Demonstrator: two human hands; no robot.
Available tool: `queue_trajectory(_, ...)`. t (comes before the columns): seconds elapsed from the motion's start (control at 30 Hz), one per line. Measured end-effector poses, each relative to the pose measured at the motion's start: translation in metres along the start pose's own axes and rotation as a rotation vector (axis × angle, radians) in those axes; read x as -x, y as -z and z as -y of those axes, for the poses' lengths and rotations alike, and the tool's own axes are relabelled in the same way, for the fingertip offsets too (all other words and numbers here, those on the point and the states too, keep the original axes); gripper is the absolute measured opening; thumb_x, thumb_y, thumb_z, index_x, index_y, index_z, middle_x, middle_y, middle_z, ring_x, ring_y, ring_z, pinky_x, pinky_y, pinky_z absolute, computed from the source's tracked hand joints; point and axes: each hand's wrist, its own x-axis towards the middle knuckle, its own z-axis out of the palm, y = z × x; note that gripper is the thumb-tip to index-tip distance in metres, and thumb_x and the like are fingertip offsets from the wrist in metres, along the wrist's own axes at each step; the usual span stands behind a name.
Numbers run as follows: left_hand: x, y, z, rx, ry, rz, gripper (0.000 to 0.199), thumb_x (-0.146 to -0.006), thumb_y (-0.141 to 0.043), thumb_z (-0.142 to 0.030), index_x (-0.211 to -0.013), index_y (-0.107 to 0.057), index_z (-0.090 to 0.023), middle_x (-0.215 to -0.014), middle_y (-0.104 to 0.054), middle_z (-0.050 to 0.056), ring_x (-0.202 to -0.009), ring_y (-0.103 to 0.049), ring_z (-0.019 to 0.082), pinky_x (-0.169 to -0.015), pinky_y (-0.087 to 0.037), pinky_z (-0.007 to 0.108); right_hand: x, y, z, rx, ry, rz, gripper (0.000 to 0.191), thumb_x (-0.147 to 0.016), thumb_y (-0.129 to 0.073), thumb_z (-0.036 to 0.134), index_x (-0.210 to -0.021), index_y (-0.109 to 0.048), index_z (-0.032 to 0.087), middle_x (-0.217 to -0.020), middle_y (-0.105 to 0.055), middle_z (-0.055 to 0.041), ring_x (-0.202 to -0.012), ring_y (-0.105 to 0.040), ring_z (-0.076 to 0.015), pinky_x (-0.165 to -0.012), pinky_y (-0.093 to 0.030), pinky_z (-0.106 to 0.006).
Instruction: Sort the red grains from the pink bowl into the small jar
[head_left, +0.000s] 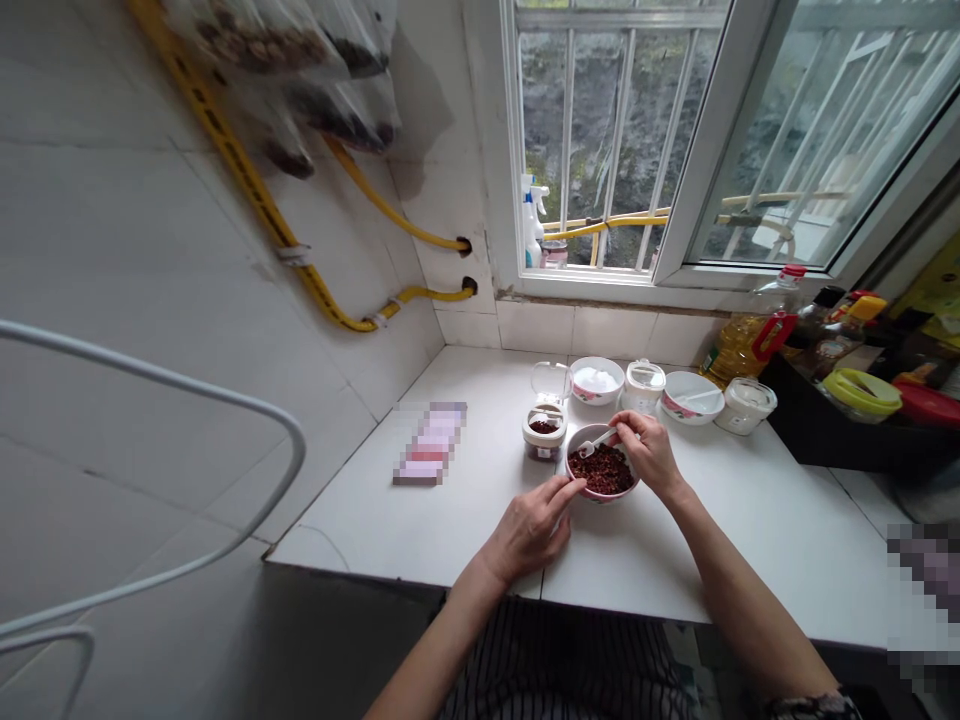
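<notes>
A bowl (601,494) of dark red, dried bits stands on the white counter. My right hand (651,455) pinches the handle of a small white spoon (590,446), whose head rests over the bits at the bowl's left side. My left hand (531,525) touches the bowl's near left rim with its fingertips; whether it grips the rim is hard to tell. Just left of the bowl is a small open jar (544,443) with similar dark bits inside, its clear lid (552,381) tipped back.
Behind stand a bowl of white powder (596,382), a lidded jar (643,386), another white bowl (691,398) and a second jar (746,406). An oil bottle (754,330) and a dark condiment box (817,410) are at right. A blurred pinkish item (430,443) lies left.
</notes>
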Motion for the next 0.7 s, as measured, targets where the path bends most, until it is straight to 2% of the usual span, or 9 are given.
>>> queue_trajectory(0.1, 0.0002, -0.0002, 0.0005, 0.000, 0.002, 0.004, 0.061, -0.085, -0.047, -0.007, -0.143, -0.038, -0.021, -0.122, -0.062, 0.010, -0.108, -0.067, 0.023, -0.084, -0.061, 0.034, 0.0004, -0.0008, 0.0000, 0.053, 0.035, -0.006, 0.016, -0.084, -0.049, 0.023, -0.076, -0.063, 0.024, -0.059, -0.071, 0.0008, -0.069, -0.067, -0.0224, -0.096, -0.042, -0.042)
queue_trajectory(0.27, 0.0002, -0.0003, 0.0003, 0.000, 0.001, 0.007, 0.061, -0.084, -0.047, -0.007, -0.143, -0.038, -0.021, -0.121, -0.062, 0.011, -0.108, -0.066, 0.023, -0.085, -0.060, 0.034, 0.0009, -0.0013, -0.0003, 0.031, 0.022, 0.010, 0.018, -0.085, -0.047, 0.024, -0.077, -0.063, 0.025, -0.059, -0.071, 0.0005, -0.070, -0.066, -0.0226, -0.092, -0.044, -0.041)
queue_trajectory(0.53, 0.0000, 0.0005, -0.0003, -0.003, 0.005, 0.005, 0.061, -0.085, -0.047, -0.007, -0.143, -0.038, -0.021, -0.121, -0.062, 0.010, -0.106, -0.067, 0.022, -0.084, -0.061, 0.034, 0.0002, -0.0029, -0.0017, 0.081, 0.059, 0.012, 0.017, -0.084, -0.047, 0.022, -0.076, -0.063, 0.024, -0.058, -0.070, 0.0014, -0.068, -0.067, -0.0216, -0.095, -0.043, -0.043)
queue_trajectory(0.7, -0.0003, 0.0002, -0.0003, -0.003, 0.000, 0.002, 0.060, -0.085, -0.047, -0.008, -0.143, -0.038, -0.021, -0.120, -0.062, 0.010, -0.103, -0.067, 0.023, -0.082, -0.061, 0.034, -0.0002, -0.0019, -0.0019, 0.045, 0.020, -0.001, 0.017, -0.083, -0.048, 0.024, -0.075, -0.063, 0.024, -0.058, -0.070, 0.0010, -0.065, -0.067, -0.0216, -0.094, -0.045, -0.042)
